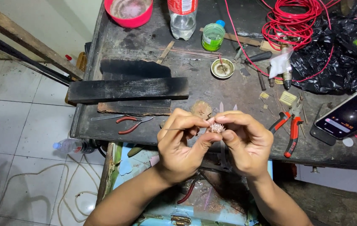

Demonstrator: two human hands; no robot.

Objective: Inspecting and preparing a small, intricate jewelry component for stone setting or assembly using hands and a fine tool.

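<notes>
Seen from above, two bare forearms rise from the bottom edge and meet over the near edge of a dark, scuffed workbench point(212, 90). The left hand point(180, 144) is curled, its thumb and forefinger pinched narrowly on a thin metal rod point(174, 129) that points left. The right hand point(245, 142) is curled the same way, fingertips closed on a small spiky coil of fine wire point(217, 127), held between both hands just above the bench edge. Below the wrists sits a pale blue box point(195, 213) with red-handled pliers point(189, 190) lying in it. On the bench, just left of the hands, lie thin red-handled scissors point(130, 124); to the right, red and black pliers point(289, 125), then a smartphone point(350, 113) with a lit screen. Farther back, a charred black plank point(128, 89) rests across the bench. Beyond it stand a small round tin point(222, 68), a green cup point(213, 37), a clear plastic bottle point(182, 16) and a red bowl point(129, 11). At the far right, a coil of red wire point(291, 19) lies on a black plastic bag point(337, 54). Another bottle point(69, 145) lies on the tiled floor at left.
</notes>
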